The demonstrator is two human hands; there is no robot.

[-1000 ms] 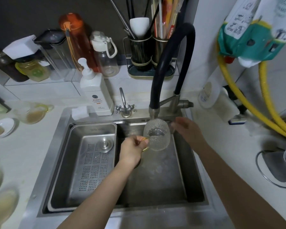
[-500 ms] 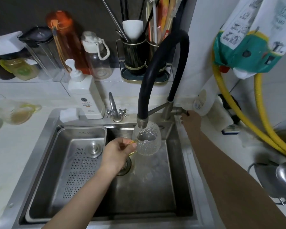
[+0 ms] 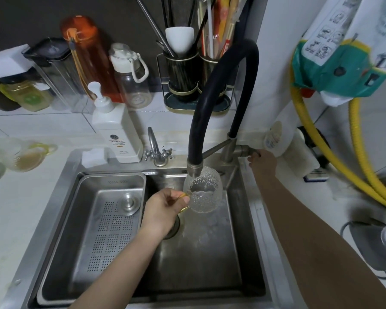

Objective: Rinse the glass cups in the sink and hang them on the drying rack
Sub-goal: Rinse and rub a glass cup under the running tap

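Observation:
My left hand (image 3: 163,210) holds a dimpled glass cup (image 3: 204,191) by its gold handle, over the steel sink (image 3: 212,253). The cup sits right under the nozzle of the black hose tap (image 3: 210,103), and water stands inside it. My right hand (image 3: 263,161) grips the tap's lever at the right of the tap base. Another glass cup (image 3: 25,155) with a yellow handle and brownish liquid stands on the counter at the left. No drying rack shows in the head view.
A perforated steel drain tray (image 3: 107,219) fills the sink's left half. A white soap dispenser (image 3: 116,132), bottles and a utensil holder (image 3: 185,79) line the back ledge. A small chrome tap (image 3: 157,150) stands behind the sink. Yellow hoses (image 3: 321,152) run along the right wall.
My right hand left the cup and reached right to the tap lever. The left hand kept the cup under the nozzle, and water now sits in it.

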